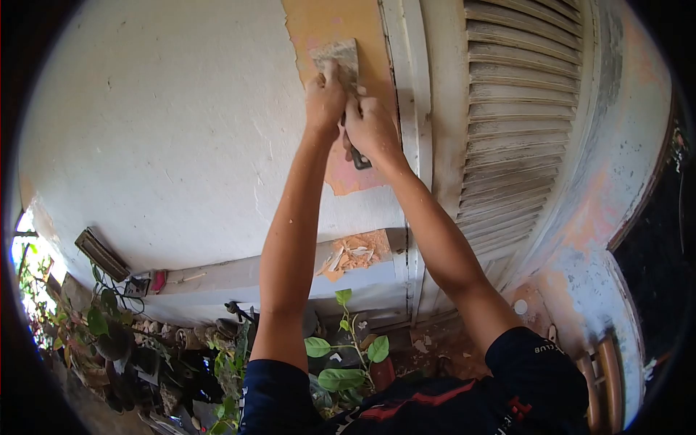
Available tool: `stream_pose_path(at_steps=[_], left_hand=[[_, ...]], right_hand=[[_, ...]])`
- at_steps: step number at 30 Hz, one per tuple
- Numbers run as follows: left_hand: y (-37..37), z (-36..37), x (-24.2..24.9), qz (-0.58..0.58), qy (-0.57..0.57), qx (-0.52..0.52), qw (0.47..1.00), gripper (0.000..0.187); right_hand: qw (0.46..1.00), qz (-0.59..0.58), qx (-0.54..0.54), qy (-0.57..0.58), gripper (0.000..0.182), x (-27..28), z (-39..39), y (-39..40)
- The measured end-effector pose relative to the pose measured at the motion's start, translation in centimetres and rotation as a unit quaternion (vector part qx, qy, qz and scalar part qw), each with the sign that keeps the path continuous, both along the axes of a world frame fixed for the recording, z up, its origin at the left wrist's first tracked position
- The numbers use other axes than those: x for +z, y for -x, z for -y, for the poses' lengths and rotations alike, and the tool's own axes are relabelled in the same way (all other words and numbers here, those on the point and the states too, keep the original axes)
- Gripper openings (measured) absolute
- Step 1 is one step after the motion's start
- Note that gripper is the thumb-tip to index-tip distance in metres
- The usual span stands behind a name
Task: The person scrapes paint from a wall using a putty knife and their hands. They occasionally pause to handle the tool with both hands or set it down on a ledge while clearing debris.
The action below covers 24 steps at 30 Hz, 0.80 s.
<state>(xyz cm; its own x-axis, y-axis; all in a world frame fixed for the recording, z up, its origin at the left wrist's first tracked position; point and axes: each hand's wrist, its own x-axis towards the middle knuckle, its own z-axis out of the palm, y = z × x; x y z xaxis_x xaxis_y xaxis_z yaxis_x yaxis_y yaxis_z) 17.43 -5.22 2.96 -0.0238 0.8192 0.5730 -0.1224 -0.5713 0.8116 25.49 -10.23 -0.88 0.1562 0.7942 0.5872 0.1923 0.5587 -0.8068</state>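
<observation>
A putty knife with a wide, smeared blade (pixel 344 52) lies against the wall, on a strip of bared orange-tan surface (pixel 362 22) beside the door frame. My right hand (pixel 373 129) is closed round its handle, whose dark end (pixel 360 161) sticks out below the fist. Just to the left, my left hand (pixel 325 100) is closed at the lower part of the blade, with a finger pressed along it; its other fingertips are partly hidden. White paint (pixel 181 130) with a ragged edge borders the strip on its left.
Paint flakes (pixel 355 254) lie on the ledge (pixel 232 274) below. A louvred shutter (pixel 518 109) stands to the right. Leafy plants (pixel 341 377) grow beneath the ledge, with more foliage at lower left. A dark rectangular block (pixel 101 254) leans at the ledge's left end.
</observation>
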Motion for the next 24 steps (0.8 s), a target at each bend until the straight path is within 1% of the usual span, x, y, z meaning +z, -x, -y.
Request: stream_pose_path(at_steps=[1,2,3,4,5,7,8,9,11,12,14,15,17,18,20,22,24], left_hand=[[0.4,-0.5,1.3,-0.033,-0.015,0.024,0.999,0.039],[0.4,-1.0,2.3,-0.016,-0.015,0.003,1.000,0.038],[0.2,-0.8,3.4,0.002,-0.015,-0.018,1.000,0.038],[0.2,-1.1,4.3,0.000,-0.004,0.008,1.000,0.047],[0.0,-0.8,4.2,0.001,-0.009,0.007,1.000,0.047],[-0.5,0.3,3.0,0.021,-0.035,-0.012,0.999,0.047],[-0.3,-1.0,1.7,0.012,-0.037,-0.002,0.999,0.049],[0.2,-1.2,0.9,-0.031,-0.028,-0.004,0.999,0.040],[0.0,-2.1,0.5,-0.015,0.003,0.014,1.000,0.041],[-0.1,-2.5,1.3,-0.017,0.000,0.013,1.000,0.041],[-0.1,-3.9,3.2,-0.045,-0.058,0.053,0.996,0.048],[-0.3,-3.6,4.1,-0.043,-0.055,0.053,0.996,0.048],[-0.7,-2.1,6.1,-0.063,-0.003,0.072,0.995,0.046],[-0.8,-2.6,5.8,-0.041,-0.021,0.054,0.998,0.047],[-0.9,-3.2,4.3,-0.041,-0.010,0.063,0.997,0.047],[-1.2,-2.4,3.8,-0.044,-0.003,0.070,0.997,0.047],[-1.4,-1.3,5.4,-0.093,-0.022,0.126,0.987,0.047]], right_hand=[[1.000,-0.010,0.023,-0.004,0.045,1.2,-0.1,0.1],[0.999,-0.019,0.046,-0.008,0.045,2.3,-0.2,0.1],[0.999,-0.018,0.042,-0.010,0.045,3.0,-0.2,0.1],[0.999,-0.012,0.032,-0.012,0.045,3.6,-0.2,0.1],[1.000,-0.004,0.022,-0.017,0.046,4.2,-0.2,0.1],[0.999,0.012,0.036,-0.020,0.044,3.1,0.3,-0.2],[0.999,0.007,0.034,-0.003,0.042,2.1,0.7,-0.2],[0.999,0.000,0.033,0.013,0.040,1.4,0.9,-0.2],[0.999,-0.007,0.045,0.015,0.038,1.5,0.7,-0.4],[0.999,0.008,0.040,0.020,0.038,2.2,0.7,-0.6],[0.999,0.025,0.034,0.026,0.038,3.9,0.4,-0.9],[0.999,0.022,0.036,0.018,0.036,4.9,0.1,-1.0],[0.999,0.021,0.040,0.011,0.035,5.5,0.2,-1.1],[0.999,0.015,0.047,0.008,0.035,5.4,0.4,-1.3],[0.998,0.008,0.054,0.011,0.035,4.7,0.5,-1.4],[0.999,0.014,0.036,0.005,0.039,4.0,0.2,-1.5],[1.000,0.016,0.025,-0.008,0.041,5.1,-0.4,-1.7]])
